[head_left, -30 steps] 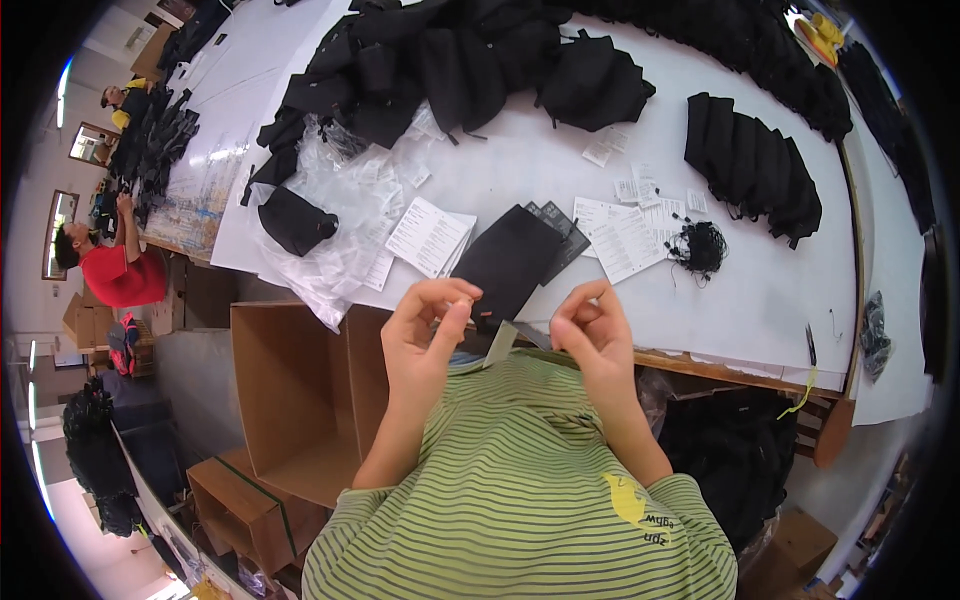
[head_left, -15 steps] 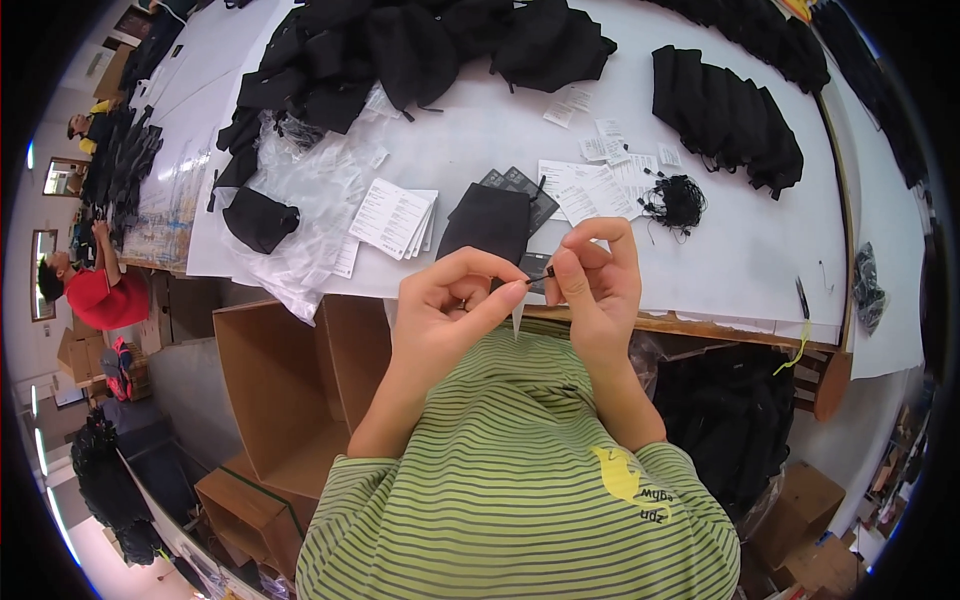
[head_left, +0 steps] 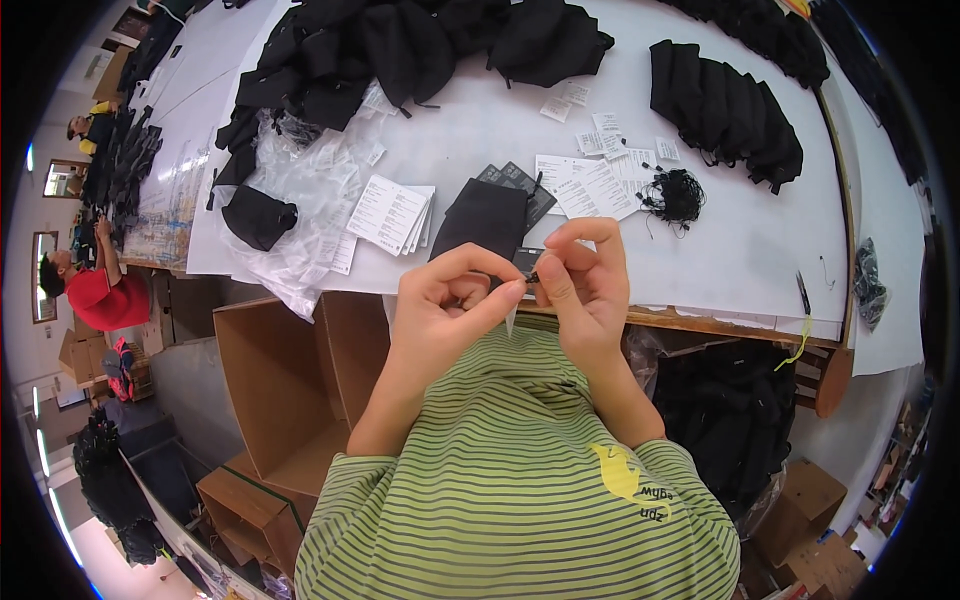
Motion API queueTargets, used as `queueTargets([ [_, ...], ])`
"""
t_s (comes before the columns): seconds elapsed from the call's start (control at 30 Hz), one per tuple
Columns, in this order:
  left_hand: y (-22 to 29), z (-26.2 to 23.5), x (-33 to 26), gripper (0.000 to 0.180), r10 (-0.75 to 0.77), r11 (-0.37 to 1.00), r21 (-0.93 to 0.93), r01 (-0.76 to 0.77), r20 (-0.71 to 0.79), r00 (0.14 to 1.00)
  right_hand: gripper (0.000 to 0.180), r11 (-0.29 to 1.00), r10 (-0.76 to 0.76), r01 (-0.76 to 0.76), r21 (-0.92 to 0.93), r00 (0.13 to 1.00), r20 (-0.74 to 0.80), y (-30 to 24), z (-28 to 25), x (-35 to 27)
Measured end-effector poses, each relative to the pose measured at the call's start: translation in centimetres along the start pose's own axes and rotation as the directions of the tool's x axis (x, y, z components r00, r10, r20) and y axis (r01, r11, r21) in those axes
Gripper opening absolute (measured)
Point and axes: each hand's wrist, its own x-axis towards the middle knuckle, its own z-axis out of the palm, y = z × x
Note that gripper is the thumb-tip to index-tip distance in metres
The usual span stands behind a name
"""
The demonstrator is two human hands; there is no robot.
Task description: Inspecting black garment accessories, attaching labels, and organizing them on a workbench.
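Note:
At the table's front edge, my left hand (head_left: 440, 310) and my right hand (head_left: 592, 305) meet, thumb and forefinger pinched on both. Between the fingertips runs a short black tag string (head_left: 531, 278), mostly covered by the fingers. A thin white tag (head_left: 511, 322) hangs below my left fingertips. Just beyond lies a black fabric pouch (head_left: 482, 220), partly over dark cards (head_left: 518, 180). Part of another dark card (head_left: 527, 257) shows behind my hands. White printed cards (head_left: 390, 212) are stacked left of the pouch. To the right sits a tangle of black tag strings (head_left: 676, 198).
Black fabric pieces (head_left: 400, 55) heap at the far side, with a row of them (head_left: 715, 110) far right. Clear plastic bags (head_left: 310, 215) lie left. Small snips (head_left: 803, 295) rest near the right corner. A cardboard box (head_left: 275, 390) stands below; a person in red (head_left: 105, 295) works far left.
My right hand has moved slightly left toward my left hand. The gap between the fingertips has narrowed, and less of the black string shows.

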Motion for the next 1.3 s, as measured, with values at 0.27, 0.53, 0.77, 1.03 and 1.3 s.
queueTargets([
  [0.27,0.2,0.0,0.0,0.006,0.023,0.999,0.028,-0.023,0.021,1.0,0.018,0.947,-0.175,0.191,-0.257,0.981,0.084,0.5,-0.9,0.3],
  [0.53,-1.1,-1.2,4.9,0.016,0.137,0.976,0.133,-0.171,0.23,0.963,0.015,0.973,0.138,-0.158,0.17,0.982,0.125,-0.8,-1.8,1.1],
  [0.77,-4.6,-2.2,8.7,0.041,0.059,0.617,0.65,-0.444,0.524,0.85,0.015,0.994,0.068,-0.069,0.085,0.997,0.019,-2.2,-3.3,0.9],
  [1.03,-6.0,-2.9,7.4,0.028,0.309,0.462,0.754,-0.468,0.358,0.881,0.011,0.997,-0.043,0.057,0.056,0.972,-0.23,-1.5,-8.2,0.4],
  [1.3,-8.8,-2.6,5.8,0.018,0.387,0.452,0.719,-0.528,0.374,0.842,0.01,0.985,0.041,-0.083,-0.151,0.965,-0.259,-1.4,-10.0,-0.8],
])
